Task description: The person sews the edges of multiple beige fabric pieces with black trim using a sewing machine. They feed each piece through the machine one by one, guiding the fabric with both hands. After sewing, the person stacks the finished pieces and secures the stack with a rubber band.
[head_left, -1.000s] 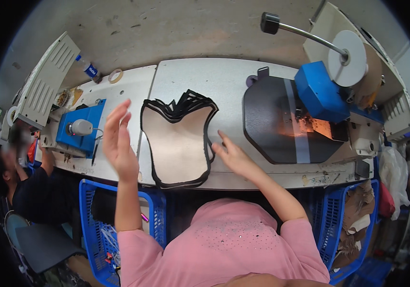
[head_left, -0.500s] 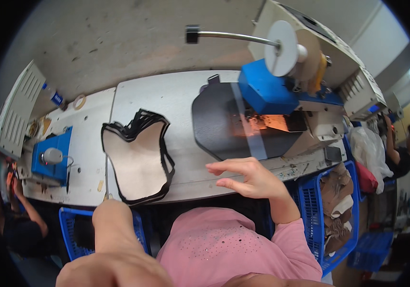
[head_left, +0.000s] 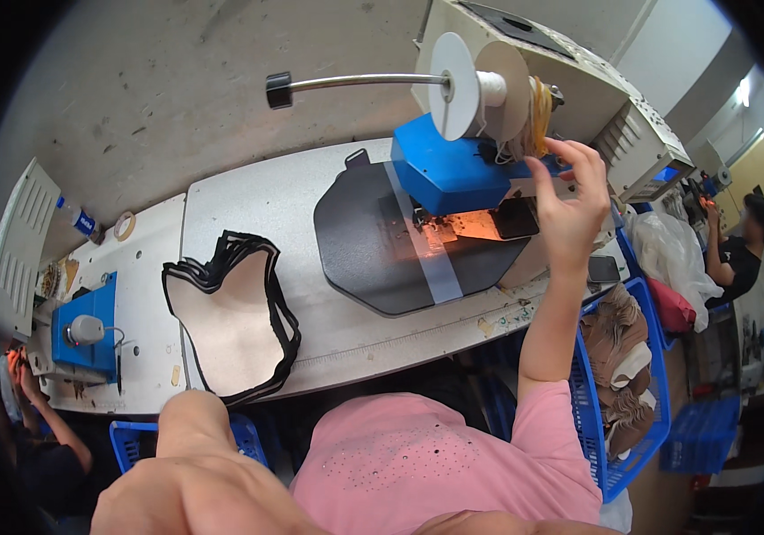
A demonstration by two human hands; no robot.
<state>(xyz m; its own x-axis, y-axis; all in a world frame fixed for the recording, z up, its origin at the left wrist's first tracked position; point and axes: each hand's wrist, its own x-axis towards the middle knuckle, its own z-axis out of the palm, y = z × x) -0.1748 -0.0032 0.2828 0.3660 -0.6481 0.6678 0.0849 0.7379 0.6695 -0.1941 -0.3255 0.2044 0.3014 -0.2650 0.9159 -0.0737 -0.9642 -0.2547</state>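
My right hand [head_left: 575,201] is raised at the blue sewing machine head [head_left: 449,169], thumb and forefinger apart. Its fingertips are beside a bundle of yellow bands [head_left: 540,111] hanging by the thread spool [head_left: 453,86]; whether they touch the bands, I cannot tell. My left arm is folded at the lower left, and my left hand [head_left: 195,495] is close to the lower edge with its fingers hidden. A stack of beige cut pieces with black edging [head_left: 226,325] lies on the white table [head_left: 320,330]. Under the machine's orange light sits a dark plate [head_left: 360,236].
A blue basket [head_left: 587,428] of brown pieces stands at the right, and another blue basket [head_left: 128,441] is below the table at left. A second blue machine [head_left: 88,321], a bottle [head_left: 79,218] and a tape roll [head_left: 124,226] are at left. Two people work nearby.
My right hand has gone up and right, from above the table's front to the bands by the spool. The view has shifted a little. My left arm stays folded.
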